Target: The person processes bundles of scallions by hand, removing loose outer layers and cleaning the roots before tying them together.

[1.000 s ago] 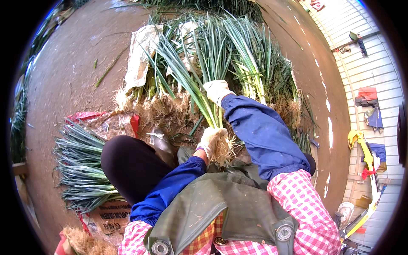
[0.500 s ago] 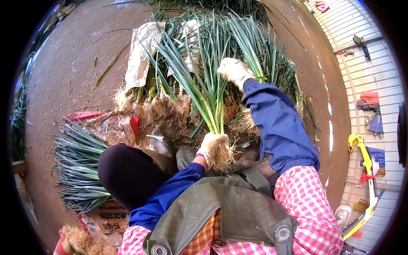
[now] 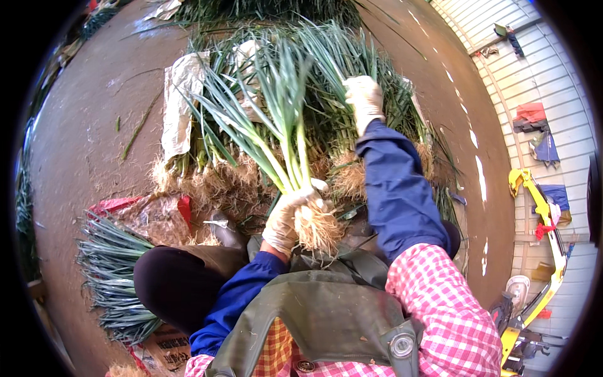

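Note:
My left hand (image 3: 289,217), in a pale glove, is closed round the lower stems of a small bunch of green onions (image 3: 290,151) above my lap. Their pale, shaggy roots hang past my fingers, and the long leaves fan out away from me. Farther off to the right, my gloved right hand (image 3: 364,99) is closed on leaves of green onions (image 3: 326,60) lying on the big heap. Its fingertips are partly hidden. The heap's roots (image 3: 213,182) point toward me.
A white sack (image 3: 182,103) lies across the heap's left side. Left of my knee, more green onions (image 3: 116,276) rest on a red-edged brown sack (image 3: 154,217). Another heap (image 3: 270,11) is at the far edge. A yellow machine arm (image 3: 543,213) stands right, by a pale slatted wall.
My right hand has moved slightly right and closed on leaves in the heap. The bunch in my left hand has shifted left, its roots turning more into view. The whole view has shifted a little.

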The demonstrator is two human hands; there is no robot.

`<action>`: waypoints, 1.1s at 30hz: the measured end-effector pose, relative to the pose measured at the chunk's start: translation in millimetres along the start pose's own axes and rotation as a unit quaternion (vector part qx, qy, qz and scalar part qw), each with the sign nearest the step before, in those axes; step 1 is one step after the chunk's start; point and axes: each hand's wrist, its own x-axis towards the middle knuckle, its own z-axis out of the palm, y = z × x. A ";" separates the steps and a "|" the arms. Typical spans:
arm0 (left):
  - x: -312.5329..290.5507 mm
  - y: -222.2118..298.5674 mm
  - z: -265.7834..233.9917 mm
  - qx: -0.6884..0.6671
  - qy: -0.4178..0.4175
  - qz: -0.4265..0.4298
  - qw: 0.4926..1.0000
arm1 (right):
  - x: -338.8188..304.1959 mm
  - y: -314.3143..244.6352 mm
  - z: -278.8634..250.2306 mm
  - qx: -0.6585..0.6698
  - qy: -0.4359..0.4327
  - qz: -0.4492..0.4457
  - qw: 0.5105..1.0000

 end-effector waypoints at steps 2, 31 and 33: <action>1.4 3.0 5.5 -0.023 -0.019 0.042 0.999 | 1.1 -12.7 -52.4 -0.035 0.010 0.011 0.999; 18.7 -46.1 -36.5 0.004 0.073 0.004 0.997 | -160.5 92.6 -58.9 -0.581 -0.415 -0.303 0.632; 22.3 -46.9 -46.0 -0.002 0.095 0.001 0.995 | -180.3 87.8 -58.5 -0.118 -0.333 0.113 0.929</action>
